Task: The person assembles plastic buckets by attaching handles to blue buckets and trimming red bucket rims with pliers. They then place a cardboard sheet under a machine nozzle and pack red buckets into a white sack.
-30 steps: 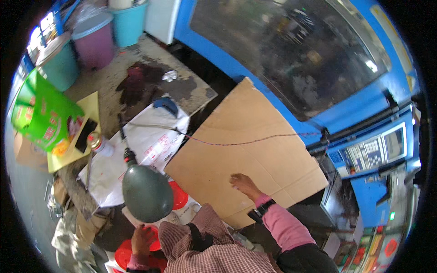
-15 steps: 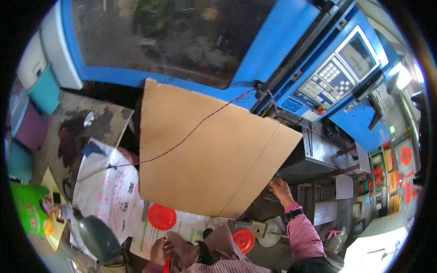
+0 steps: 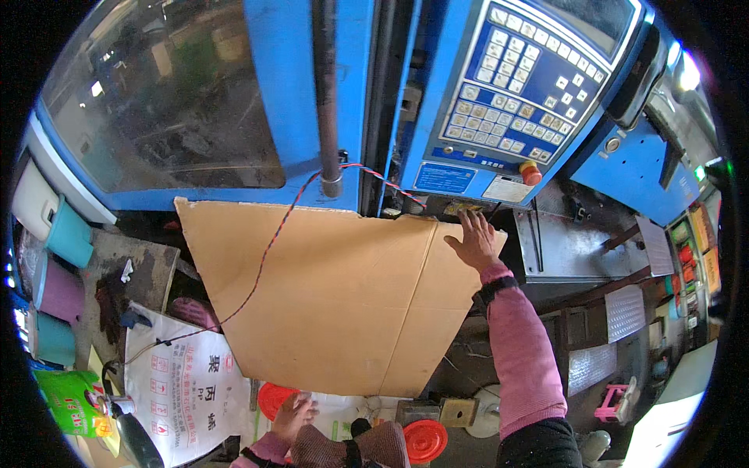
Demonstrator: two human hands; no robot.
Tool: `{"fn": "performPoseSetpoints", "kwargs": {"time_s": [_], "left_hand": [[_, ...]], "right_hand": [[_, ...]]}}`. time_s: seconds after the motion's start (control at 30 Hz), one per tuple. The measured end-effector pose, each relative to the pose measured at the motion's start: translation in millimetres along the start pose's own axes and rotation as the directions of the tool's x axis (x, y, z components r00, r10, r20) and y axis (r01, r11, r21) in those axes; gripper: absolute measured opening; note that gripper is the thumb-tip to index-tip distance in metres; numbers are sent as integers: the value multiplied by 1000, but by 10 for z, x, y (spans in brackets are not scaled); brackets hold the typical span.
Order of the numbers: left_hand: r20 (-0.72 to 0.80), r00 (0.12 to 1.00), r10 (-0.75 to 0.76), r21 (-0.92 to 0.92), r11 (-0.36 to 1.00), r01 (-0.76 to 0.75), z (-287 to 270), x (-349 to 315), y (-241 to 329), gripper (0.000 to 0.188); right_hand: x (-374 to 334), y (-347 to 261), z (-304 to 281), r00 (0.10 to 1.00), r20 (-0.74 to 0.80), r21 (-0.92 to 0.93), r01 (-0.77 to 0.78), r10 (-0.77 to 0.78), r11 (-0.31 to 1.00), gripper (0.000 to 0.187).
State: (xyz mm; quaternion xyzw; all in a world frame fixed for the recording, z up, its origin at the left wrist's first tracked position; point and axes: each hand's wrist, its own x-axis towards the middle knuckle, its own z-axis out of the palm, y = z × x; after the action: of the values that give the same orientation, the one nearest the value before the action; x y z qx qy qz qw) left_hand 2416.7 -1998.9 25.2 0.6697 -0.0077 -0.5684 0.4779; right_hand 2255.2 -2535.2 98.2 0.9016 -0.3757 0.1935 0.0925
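My right hand [image 3: 474, 240] reaches far forward, fingers spread at the upper right corner of a large brown cardboard sheet [image 3: 328, 288]. Its palm appears to rest on the sheet, fingertips over the far edge. Low in the view, my left hand [image 3: 293, 417] is raised with its fingers apart and nothing visible in them. It partly covers a round red plastic lid [image 3: 273, 399]. A second round red lid [image 3: 425, 442] lies to the right of my lap. Across the cardboard hangs a twisted red and dark cord [image 3: 265, 261].
Beyond the cardboard stands a blue machine with a window [image 3: 203, 117], a button panel [image 3: 507, 101] and a red knob [image 3: 530, 173]. A white printed sack [image 3: 183, 382] lies at left, near teal [image 3: 70, 234] and purple [image 3: 58, 292] bins. A pink stool [image 3: 615, 402] is at right.
My right hand has moved up from the cardboard's lower right side to its far corner. My left hand has lifted and spread its fingers. The view has shifted closer to the panel.
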Motion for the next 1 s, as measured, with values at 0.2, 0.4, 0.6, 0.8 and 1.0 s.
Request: {"fn": "performPoseSetpoints", "kwargs": {"time_s": [0.2, 0.4, 0.6, 0.8, 1.0], "left_hand": [[164, 782, 602, 485, 641, -595, 894, 545, 1095, 41], [292, 334, 896, 629, 83, -773, 1797, 912, 2218, 36], [292, 282, 914, 662, 19, -749, 2360, 1458, 2972, 26], [438, 440, 784, 863, -230, -449, 2533, 1802, 2926, 40], [425, 289, 858, 859, -282, -427, 2515, 2086, 2717, 69]], "right_hand": [[-98, 158, -149, 968, 246, 123, 18, -48, 992, 37], [-448, 110, -689, 965, 191, 65, 167, -177, 984, 19], [-457, 122, -689, 976, 109, 118, 176, -189, 977, 19], [-170, 226, -329, 987, 108, 193, 94, -116, 977, 19], [370, 388, 298, 899, 436, 361, -129, -45, 923, 29]]}}
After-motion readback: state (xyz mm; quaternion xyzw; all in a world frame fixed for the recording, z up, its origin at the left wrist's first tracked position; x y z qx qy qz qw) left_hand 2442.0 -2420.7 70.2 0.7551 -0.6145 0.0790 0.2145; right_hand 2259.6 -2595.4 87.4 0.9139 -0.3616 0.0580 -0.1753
